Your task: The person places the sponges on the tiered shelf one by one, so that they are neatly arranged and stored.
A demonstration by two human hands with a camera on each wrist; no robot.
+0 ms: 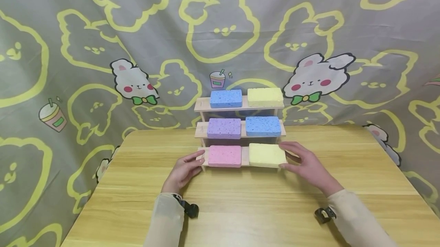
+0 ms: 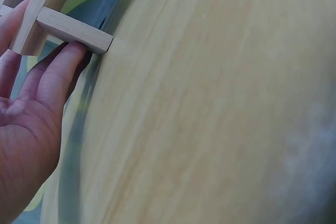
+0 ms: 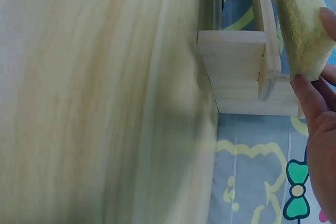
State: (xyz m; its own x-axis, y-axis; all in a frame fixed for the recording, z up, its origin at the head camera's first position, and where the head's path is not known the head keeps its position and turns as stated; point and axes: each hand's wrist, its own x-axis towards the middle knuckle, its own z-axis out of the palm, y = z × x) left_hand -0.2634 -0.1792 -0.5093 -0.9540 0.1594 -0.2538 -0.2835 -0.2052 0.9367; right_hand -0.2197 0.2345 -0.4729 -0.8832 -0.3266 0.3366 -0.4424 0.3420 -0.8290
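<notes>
A small three-tier wooden shelf [image 1: 245, 161] stands at the back of the table. My left hand [image 1: 185, 170] holds the left end of its lowest board; in the left wrist view, the fingers touch the shelf's leg [image 2: 76, 27]. My right hand [image 1: 311, 166] pinches the right end of a yellow sponge [image 1: 267, 154], which is at the lowest tier. In the right wrist view, a narrow gap shows between this sponge [image 3: 302, 24] and the board [image 3: 269, 51]. Left of it lies a pink sponge [image 1: 225, 156].
A purple sponge [image 1: 224, 128] and a blue sponge [image 1: 262, 126] lie on the middle tier. The top tier holds another blue sponge [image 1: 226, 98] and another yellow sponge [image 1: 265, 97]. A patterned curtain [image 1: 240, 41] hangs behind the wooden table [image 1: 240, 209].
</notes>
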